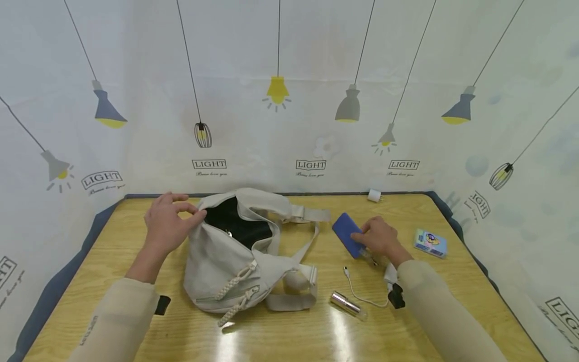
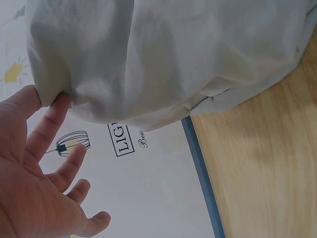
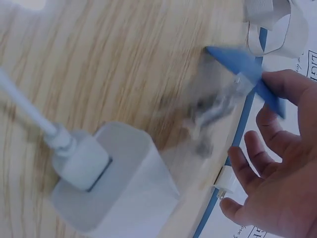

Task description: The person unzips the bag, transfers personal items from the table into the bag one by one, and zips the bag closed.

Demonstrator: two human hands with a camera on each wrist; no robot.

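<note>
An open bag [image 1: 217,271] was seen on the counter [image 1: 181,337], pinched at one side between thumb and fingers of the left hand [image 1: 166,225], the remaining fingers apart. Above the counter, right of the bag, a blue card [image 1: 346,232] was gripped between thumb and fingers of the right hand [image 1: 381,237]. A silver tube [image 1: 346,302] and a white cable [image 1: 356,294] were noted nearer, a packet [image 1: 429,244] farther right, a white plug [image 1: 374,195] toward the back.

The dark depths of the bag [image 1: 226,256] cannot be made out, and the left wrist view's top edge crops it. In the right wrist view, the flat blue item [image 3: 241,63] and its clear attachment [image 3: 218,109] are blurred; the bottom edge cuts off the white charger [image 3: 133,186].
</note>
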